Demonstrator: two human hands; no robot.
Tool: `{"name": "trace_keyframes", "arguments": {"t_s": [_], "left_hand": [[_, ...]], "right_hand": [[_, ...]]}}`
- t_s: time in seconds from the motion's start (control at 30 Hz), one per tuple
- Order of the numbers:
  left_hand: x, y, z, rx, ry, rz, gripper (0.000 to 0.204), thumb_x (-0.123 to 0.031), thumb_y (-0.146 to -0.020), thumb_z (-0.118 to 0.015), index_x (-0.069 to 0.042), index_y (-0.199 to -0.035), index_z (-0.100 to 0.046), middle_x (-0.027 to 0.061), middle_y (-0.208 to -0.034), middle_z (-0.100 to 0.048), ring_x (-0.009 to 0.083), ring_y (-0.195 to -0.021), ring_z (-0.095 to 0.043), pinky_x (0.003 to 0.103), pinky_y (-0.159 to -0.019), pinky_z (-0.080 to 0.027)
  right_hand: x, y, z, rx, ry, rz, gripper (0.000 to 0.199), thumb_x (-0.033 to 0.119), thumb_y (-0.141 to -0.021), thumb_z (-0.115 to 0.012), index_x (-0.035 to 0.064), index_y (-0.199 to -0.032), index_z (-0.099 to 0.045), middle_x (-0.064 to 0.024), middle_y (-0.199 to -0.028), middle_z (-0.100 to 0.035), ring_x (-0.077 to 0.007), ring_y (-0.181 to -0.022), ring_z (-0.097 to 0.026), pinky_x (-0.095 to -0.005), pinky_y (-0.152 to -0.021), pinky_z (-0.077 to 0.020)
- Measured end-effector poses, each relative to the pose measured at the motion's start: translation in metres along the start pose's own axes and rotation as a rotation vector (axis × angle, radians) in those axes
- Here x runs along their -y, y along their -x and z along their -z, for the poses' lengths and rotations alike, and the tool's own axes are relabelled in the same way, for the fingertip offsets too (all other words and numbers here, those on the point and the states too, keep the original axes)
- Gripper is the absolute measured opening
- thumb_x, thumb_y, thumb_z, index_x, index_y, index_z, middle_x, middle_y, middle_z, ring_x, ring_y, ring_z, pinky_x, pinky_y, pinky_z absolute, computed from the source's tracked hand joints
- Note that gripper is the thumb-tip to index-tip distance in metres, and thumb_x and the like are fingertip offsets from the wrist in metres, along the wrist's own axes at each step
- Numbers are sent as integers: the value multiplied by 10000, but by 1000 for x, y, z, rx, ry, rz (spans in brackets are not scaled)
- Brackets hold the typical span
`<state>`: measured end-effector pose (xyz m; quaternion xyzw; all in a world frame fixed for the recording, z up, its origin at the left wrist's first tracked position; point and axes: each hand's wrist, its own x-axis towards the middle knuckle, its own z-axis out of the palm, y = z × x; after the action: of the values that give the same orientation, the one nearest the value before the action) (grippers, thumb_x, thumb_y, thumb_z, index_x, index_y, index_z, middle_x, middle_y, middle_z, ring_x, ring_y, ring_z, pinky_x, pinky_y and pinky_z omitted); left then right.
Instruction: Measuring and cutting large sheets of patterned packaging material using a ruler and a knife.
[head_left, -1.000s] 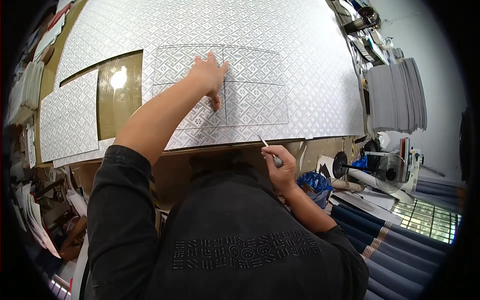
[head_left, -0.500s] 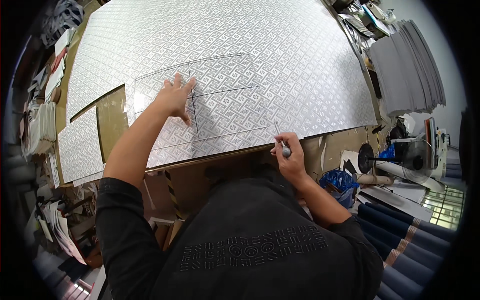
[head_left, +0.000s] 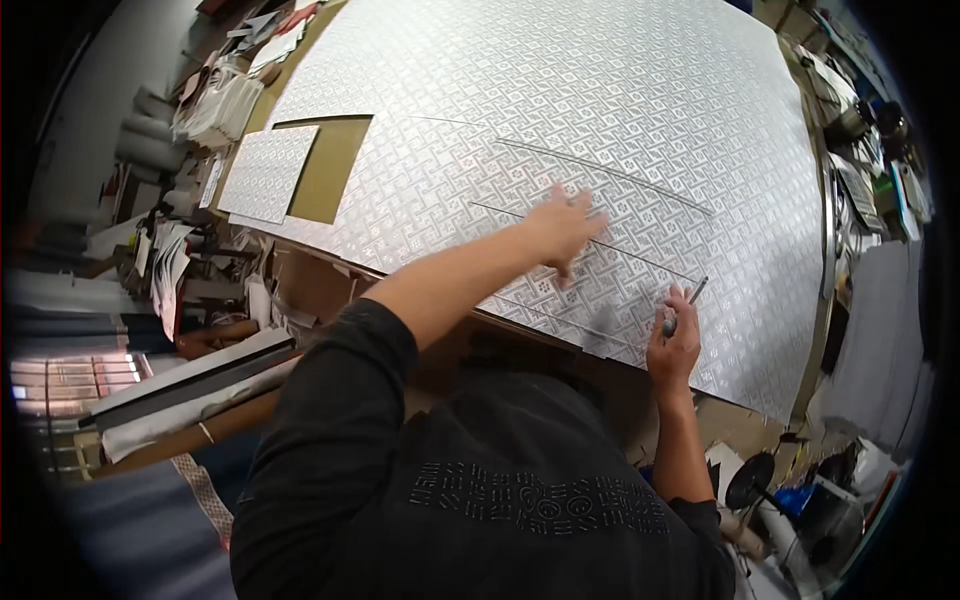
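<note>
A large silver-white sheet with a lattice pattern point(head_left: 600, 90) covers the table. My left hand point(head_left: 563, 228), slightly blurred, is over its middle, palm down with fingers spread and nothing in its grasp. Dark thin lines point(head_left: 650, 262) run across the sheet around this hand; whether they are on the sheet or on a clear plate I cannot tell. By the sheet's front edge, my right hand point(head_left: 677, 335) is closed round a slim pen-like tool point(head_left: 700, 290). The tool's thin end points up and away, and its rounded grey end shows at the fingers. Its exact kind is unclear.
At the left, a rectangular cut piece of the same sheet point(head_left: 268, 172) lies beside an opening showing the brown tabletop point(head_left: 340, 175). Stacked pale sheets point(head_left: 215, 110) stand beyond the left edge. Grey sheets point(head_left: 875, 320) are at the right, and a black fan point(head_left: 750, 480) at lower right.
The whole view has turned, so the table appears tilted. My left hand has moved right across the sheet, away from the opening. My right hand, still holding the slim tool, has come up over the front edge.
</note>
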<state>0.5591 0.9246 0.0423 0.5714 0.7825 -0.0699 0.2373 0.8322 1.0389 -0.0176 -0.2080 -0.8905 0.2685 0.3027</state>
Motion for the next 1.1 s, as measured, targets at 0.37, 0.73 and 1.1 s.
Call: {"name": "trace_keyframes", "arguments": {"t_s": [0.37, 0.73, 1.1], "left_hand": [[67, 71, -82, -661, 376, 221, 701, -340, -895, -811, -36, -1463, -537, 232, -1415, -570, 415, -1326, -520, 470, -1149, -426], [277, 179, -78, -501, 513, 873, 733, -445, -875, -819, 76, -1330, -579, 314, -1245, -673, 481, -1151, -655, 521, -979, -529], [287, 181, -41, -427, 597, 684, 773, -492, -883, -795, 101, -1322, -568, 357, -1222, -648, 510, -1179, -621, 543, -1014, -506]], "right_hand": [[-66, -11, 18, 30, 270, 53, 269, 59, -975, -652, 32, -1231, -575, -198, -1418, -643, -437, -1196, -613, -483, -1014, -493], [-48, -20, -11, -96, 378, -247, 310, 86, -971, -668, 0, -1252, -570, -231, -1328, -648, -453, -1183, -603, -513, -1008, -483], [2, -16, -71, -142, 326, -173, 469, 90, -962, -689, -12, -1395, -542, -249, -1334, -622, -445, -1228, -575, -498, -1018, -482]]}}
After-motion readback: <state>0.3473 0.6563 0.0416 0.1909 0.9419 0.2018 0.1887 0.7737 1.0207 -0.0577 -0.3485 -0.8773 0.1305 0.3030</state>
